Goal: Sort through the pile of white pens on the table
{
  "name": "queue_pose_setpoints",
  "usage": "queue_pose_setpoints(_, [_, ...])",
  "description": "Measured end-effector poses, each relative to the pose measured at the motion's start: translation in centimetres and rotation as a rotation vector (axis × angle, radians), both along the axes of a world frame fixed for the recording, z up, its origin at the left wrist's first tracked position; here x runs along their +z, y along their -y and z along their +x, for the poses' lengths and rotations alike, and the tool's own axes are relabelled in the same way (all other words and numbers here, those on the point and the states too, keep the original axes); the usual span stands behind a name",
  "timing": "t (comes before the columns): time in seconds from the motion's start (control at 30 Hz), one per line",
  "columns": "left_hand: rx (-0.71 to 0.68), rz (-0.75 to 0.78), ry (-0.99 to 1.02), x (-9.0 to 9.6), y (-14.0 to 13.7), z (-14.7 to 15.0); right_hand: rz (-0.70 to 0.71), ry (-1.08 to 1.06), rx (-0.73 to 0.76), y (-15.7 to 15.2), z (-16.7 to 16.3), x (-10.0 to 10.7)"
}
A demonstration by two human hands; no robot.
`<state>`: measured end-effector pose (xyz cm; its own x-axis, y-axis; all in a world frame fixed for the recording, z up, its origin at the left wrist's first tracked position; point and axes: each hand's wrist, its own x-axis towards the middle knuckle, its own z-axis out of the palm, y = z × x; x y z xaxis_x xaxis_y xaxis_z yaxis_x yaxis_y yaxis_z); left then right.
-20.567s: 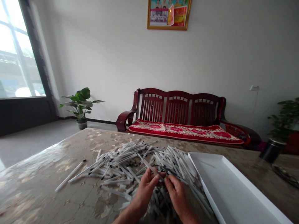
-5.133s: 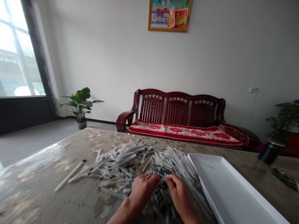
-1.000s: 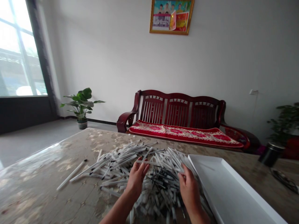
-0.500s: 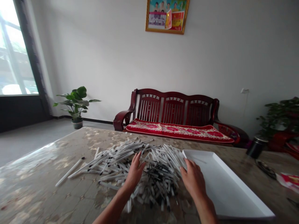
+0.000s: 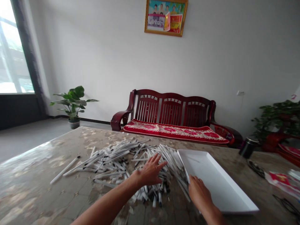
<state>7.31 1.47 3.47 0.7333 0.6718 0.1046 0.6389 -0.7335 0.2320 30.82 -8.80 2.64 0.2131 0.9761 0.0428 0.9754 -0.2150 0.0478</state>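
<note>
A loose heap of white pens (image 5: 112,154), many with black tips or caps, spreads over the table (image 5: 35,187). My left hand (image 5: 151,170) reaches across the right part of the heap with its fingers spread, and nothing shows in its grasp. To the right lies a shallow white box (image 5: 217,181). My right hand (image 5: 199,190) is closed at the left wall of this box, fingers curled over the rim. Several pens lie slanted between the heap and that wall, close to my right hand. What is under my left palm is hidden.
Farther right on the table stand a black cup (image 5: 248,147), a dark cable (image 5: 256,168) and a red-and-white packet (image 5: 281,180). A dark red wooden bench (image 5: 173,107) is beyond the table, with a potted plant (image 5: 74,107) to its left.
My left hand has moved right over the heap. My right hand has come down from the pens to the box's left wall and closed there. The view has shifted slightly right.
</note>
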Motion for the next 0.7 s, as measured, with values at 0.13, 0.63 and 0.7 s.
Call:
queue_pose_setpoints(0.13, [-0.041, -0.002, -0.080, -0.4, -1.4, 5.2, 0.024, -0.003, 0.037, -0.2, 1.2, -0.9])
queue_pose_setpoints(0.63, [0.057, 0.011, 0.009, -2.1, -0.5, 13.5, 0.155, -0.272, 0.220, -4.6, 9.1, -2.2])
queue_pose_setpoints(0.7, [0.021, 0.025, 0.013, -2.0, 0.5, 13.9, 0.173, -0.316, 0.238, -5.4, 9.4, -2.0])
